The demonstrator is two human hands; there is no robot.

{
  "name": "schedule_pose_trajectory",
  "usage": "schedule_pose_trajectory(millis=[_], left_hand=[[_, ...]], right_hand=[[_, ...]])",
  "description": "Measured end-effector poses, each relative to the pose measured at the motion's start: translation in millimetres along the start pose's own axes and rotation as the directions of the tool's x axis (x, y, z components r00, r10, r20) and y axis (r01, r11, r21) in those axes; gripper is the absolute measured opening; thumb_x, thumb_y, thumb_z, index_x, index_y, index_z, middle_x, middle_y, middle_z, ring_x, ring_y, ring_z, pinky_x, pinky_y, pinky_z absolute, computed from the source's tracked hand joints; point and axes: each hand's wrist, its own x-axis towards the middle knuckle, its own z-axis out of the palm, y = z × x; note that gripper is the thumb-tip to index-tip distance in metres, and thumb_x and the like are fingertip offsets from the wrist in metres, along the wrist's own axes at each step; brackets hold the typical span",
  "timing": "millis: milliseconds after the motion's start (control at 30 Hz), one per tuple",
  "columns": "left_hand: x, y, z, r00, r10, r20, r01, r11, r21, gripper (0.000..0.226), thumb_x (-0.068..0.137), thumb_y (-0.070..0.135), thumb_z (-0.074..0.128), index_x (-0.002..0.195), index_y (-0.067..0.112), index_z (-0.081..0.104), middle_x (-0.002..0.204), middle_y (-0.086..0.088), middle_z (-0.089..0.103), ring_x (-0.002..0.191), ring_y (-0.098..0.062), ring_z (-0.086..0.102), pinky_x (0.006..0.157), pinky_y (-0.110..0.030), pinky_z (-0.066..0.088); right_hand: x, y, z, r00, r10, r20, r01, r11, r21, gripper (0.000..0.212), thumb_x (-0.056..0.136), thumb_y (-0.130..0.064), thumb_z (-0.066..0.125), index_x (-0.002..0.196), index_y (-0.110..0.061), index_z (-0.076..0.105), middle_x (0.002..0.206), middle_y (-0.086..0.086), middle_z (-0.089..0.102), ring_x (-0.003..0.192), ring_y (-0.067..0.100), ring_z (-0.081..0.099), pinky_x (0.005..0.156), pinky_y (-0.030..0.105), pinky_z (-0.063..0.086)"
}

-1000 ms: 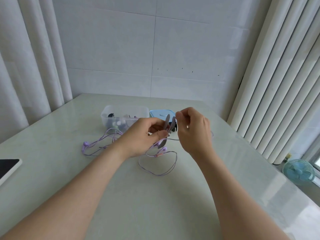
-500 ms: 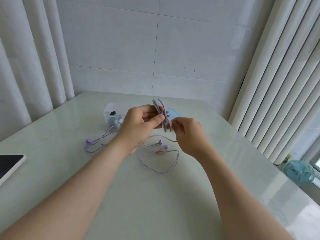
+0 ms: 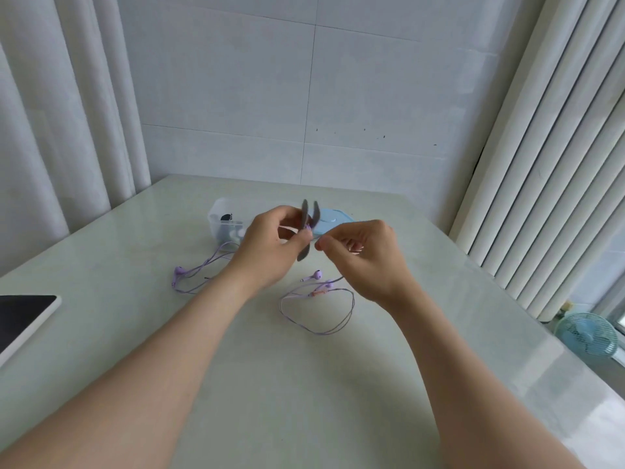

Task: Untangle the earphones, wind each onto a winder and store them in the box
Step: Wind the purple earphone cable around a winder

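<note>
Left hand (image 3: 270, 245) pinching grey winder (image 3: 308, 225) upright so the slot faces the cord; right hand (image 3: 365, 255) nipped on purple earphone cord (image 3: 318, 309), slack looped on worktop (image 3: 304, 384). Box (image 3: 225, 220) waiting far left.

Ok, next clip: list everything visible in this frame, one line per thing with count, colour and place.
winder: one, grey, held up above the table in the left hand
earphones: two purple sets; one looped on the table below the hands, the other lying left of the left wrist
box: one, clear plastic, far side of the table, small items inside
lid: one, light blue, right of the box, behind the hands
tablet: one, white frame, dark screen, left table edge
fan: one, blue, lower right, beyond the table
table: one, pale glossy
left hand: pinching the winder
right hand: fingers pinched beside the winder; what they hold is unclear
</note>
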Motion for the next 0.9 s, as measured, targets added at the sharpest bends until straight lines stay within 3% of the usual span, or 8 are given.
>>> schedule_pose_trajectory(millis=[133, 233, 367, 467, 533, 667, 767, 900], left_hand=[[-4.8, 6.6, -1.7, 0.978, 0.016, 0.207, -0.008, 0.999, -0.038, 0.018, 0.101, 0.014, 0.068, 0.116, 0.023, 0.073, 0.109, 0.007, 0.078, 0.105, -0.014, 0.072, 0.088, -0.027, 0.055], [-7.7, 12.5, 1.1, 0.968, 0.0, 0.252, 0.005, 1.0, -0.022, 0.017, 0.098, 0.014, 0.071, 0.114, 0.02, 0.074, 0.105, 0.003, 0.078, 0.102, -0.02, 0.073, 0.094, -0.03, 0.059], [-4.9, 4.1, 0.9, 0.987, 0.022, 0.157, -0.06, 0.967, 0.247, 0.012, 0.098, 0.02, 0.067, 0.109, 0.022, 0.072, 0.098, 0.01, 0.076, 0.089, -0.008, 0.072, 0.087, -0.03, 0.057], [-0.1, -6.8, -4.3, 0.989, 0.147, -0.02, -0.123, 0.888, 0.442, 0.014, 0.098, 0.018, 0.059, 0.108, 0.012, 0.067, 0.096, -0.001, 0.073, 0.091, -0.024, 0.068, 0.085, -0.041, 0.054], [2.7, -11.9, -10.2, 0.974, 0.219, -0.049, -0.144, 0.776, 0.614, 0.018, 0.098, 0.019, 0.051, 0.107, 0.009, 0.063, 0.096, -0.009, 0.07, 0.092, -0.035, 0.059, 0.082, -0.047, 0.048], [3.2, -19.0, -17.1, 0.987, 0.16, 0.024, -0.113, 0.583, 0.805, 0.022, 0.101, 0.014, 0.049, 0.121, 0.014, 0.06, 0.115, -0.007, 0.068, 0.108, -0.035, 0.052, 0.085, -0.043, 0.038], [2.4, -18.3, -11.5, 0.981, 0.166, 0.105, -0.19, 0.66, 0.727, 0.023, 0.105, 0.013, 0.047, 0.124, 0.017, 0.06, 0.117, -0.002, 0.068, 0.109, -0.03, 0.051, 0.089, -0.044, 0.04], [-2.2, -11.1, -2.1, 0.962, 0.177, 0.207, -0.268, 0.747, 0.608, 0.026, 0.105, 0.01, 0.045, 0.121, 0.024, 0.061, 0.108, 0.016, 0.06, 0.109, -0.021, 0.048, 0.095, -0.041, 0.038]], right_hand=[[4.2, 4.0, -0.1, 0.986, 0.059, -0.158, -0.05, 0.997, 0.056, 0.022, 0.09, -0.013, 0.063, 0.071, -0.01, 0.074, 0.068, 0.014, 0.062, 0.062, 0.024, 0.051, 0.059, 0.037, 0.044], [6.5, 13.7, -0.5, 0.974, 0.091, -0.206, -0.091, 0.996, 0.01, 0.025, 0.092, -0.016, 0.06, 0.07, -0.016, 0.072, 0.067, 0.004, 0.065, 0.071, 0.023, 0.06, 0.067, 0.043, 0.051], [8.0, 32.0, 2.5, 0.983, 0.023, -0.185, -0.072, 0.962, -0.264, 0.017, 0.098, -0.024, 0.063, 0.088, -0.029, 0.076, 0.082, -0.008, 0.072, 0.089, 0.017, 0.062, 0.089, 0.039, 0.042], [10.1, 39.4, -5.2, 0.979, -0.067, -0.19, -0.017, 0.911, -0.412, 0.019, 0.101, -0.014, 0.061, 0.096, -0.022, 0.077, 0.082, -0.006, 0.076, 0.083, 0.025, 0.062, 0.086, 0.034, 0.039], [11.1, 37.6, -12.0, 0.951, -0.062, -0.304, -0.038, 0.949, -0.312, 0.02, 0.099, -0.006, 0.06, 0.1, -0.014, 0.078, 0.083, -0.005, 0.079, 0.071, 0.027, 0.065, 0.081, 0.036, 0.05], [13.5, 39.3, -21.9, 0.799, 0.211, -0.564, -0.29, 0.956, -0.052, 0.032, 0.102, -0.009, 0.047, 0.111, -0.019, 0.075, 0.086, -0.008, 0.077, 0.073, 0.016, 0.074, 0.073, 0.035, 0.057], [7.9, 48.3, -27.3, 0.749, 0.314, -0.584, -0.539, 0.801, -0.261, 0.042, 0.092, 0.002, 0.047, 0.117, -0.018, 0.073, 0.1, 0.0, 0.075, 0.085, 0.025, 0.058, 0.067, 0.032, 0.043], [1.7, 55.4, -23.0, 0.852, 0.281, -0.442, -0.506, 0.657, -0.558, 0.044, 0.087, 0.007, 0.06, 0.121, -0.018, 0.072, 0.113, 0.007, 0.07, 0.105, 0.032, 0.056, 0.082, 0.036, 0.037]])
